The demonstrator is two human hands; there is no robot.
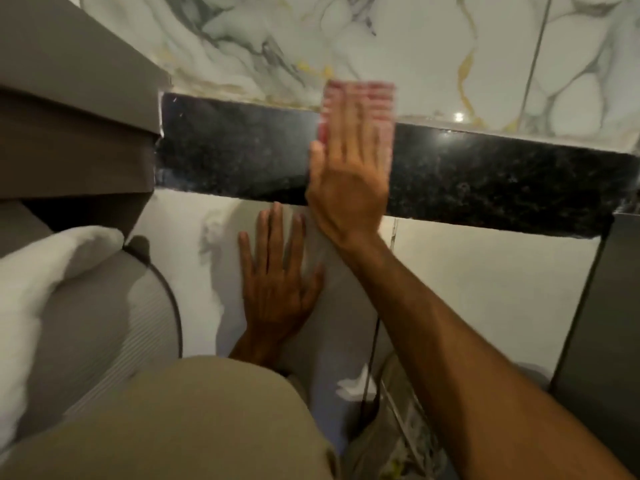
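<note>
My right hand [349, 174] lies flat with straight fingers on a pink, ribbed cloth [358, 95], pressing it against a black speckled granite ledge [225, 150] and the marbled wall above. The cloth is blurred by motion and shows mostly above my fingertips. My left hand [277, 271] rests flat, fingers spread, on the white tiled wall [485, 271] just below the ledge, holding nothing.
A grey-brown cabinet [76, 133] juts out at the upper left beside the ledge. A white towel [41, 271] lies over a grey ribbed seat or bin [114, 323] at the left. A dark panel [602, 306] stands at the right. My knee [190, 427] fills the bottom.
</note>
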